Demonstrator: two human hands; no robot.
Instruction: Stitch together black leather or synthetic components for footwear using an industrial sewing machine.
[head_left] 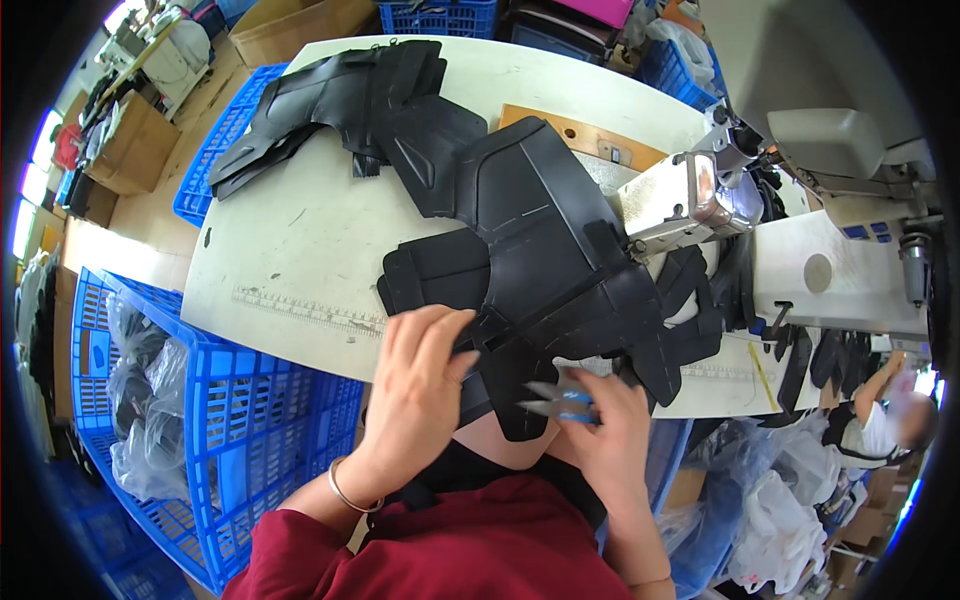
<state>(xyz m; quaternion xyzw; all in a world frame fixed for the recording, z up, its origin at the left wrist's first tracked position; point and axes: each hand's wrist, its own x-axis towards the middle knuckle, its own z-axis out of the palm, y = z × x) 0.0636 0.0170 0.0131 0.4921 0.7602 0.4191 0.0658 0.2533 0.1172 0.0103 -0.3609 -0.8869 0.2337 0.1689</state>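
A large black sewn piece [540, 215] with flaps, seams and pale stitch marks lies across the white sewing table and hangs over its near edge toward my lap. My left hand [415, 380], with a bangle on the wrist, is at the piece's near left edge, its curled fingers and thumb closing on the black material. In my right hand [610, 425] I hold thread snips [572, 402] with blue handles. Their pointed metal blades are apart and aim left, just over the hanging black flap.
A sewing machine head [685, 200] stands over the piece's right side. More black pieces [340, 95] lie at the far left of the table [290, 240]. A blue crate [270, 440] with plastic bags is at my left. Plastic bags [775, 530] are at my right; another person [885, 420] sits beyond.
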